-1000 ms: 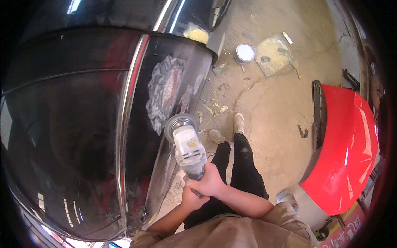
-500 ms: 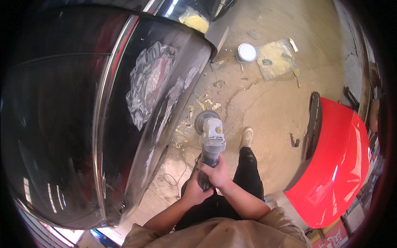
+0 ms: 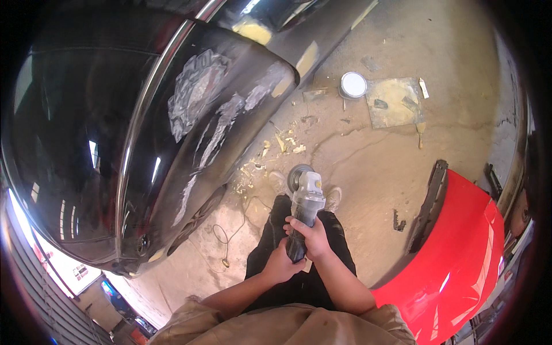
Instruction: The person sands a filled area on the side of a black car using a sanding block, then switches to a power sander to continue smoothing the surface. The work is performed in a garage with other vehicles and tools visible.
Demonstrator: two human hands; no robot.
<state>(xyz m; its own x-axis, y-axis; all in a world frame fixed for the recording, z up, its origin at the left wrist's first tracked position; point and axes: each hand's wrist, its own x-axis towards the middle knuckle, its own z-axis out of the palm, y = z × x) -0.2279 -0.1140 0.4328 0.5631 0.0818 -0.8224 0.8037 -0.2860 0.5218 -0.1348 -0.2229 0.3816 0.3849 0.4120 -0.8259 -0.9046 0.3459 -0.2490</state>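
Observation:
Both my hands are wrapped round an angle grinder (image 3: 306, 201), held in front of my legs with its round disc (image 3: 299, 177) pointing away from me. My left hand (image 3: 282, 264) closes on the rear of the dark handle. Further forward on the body, my right hand (image 3: 312, 237) grips it. To the left stands a black car (image 3: 86, 138) with a chrome strip. Its panel has a sanded grey patch (image 3: 198, 92) and long bare scrapes (image 3: 221, 129) along the lower edge. The disc is apart from the car.
A red car panel (image 3: 454, 247) lies at the right, a dark strip along its edge. Ahead on the floor stand a can with a white lid (image 3: 353, 85) and a yellow-smeared board (image 3: 394, 103). Yellowish scraps (image 3: 282, 142) lie beside the car. A cable (image 3: 227, 241) loops across the floor.
My view has shifted, showing more of the car's lower side and the floor beside it. Both feet now show near the grinder's head. My hands keep their grip on the grinder.

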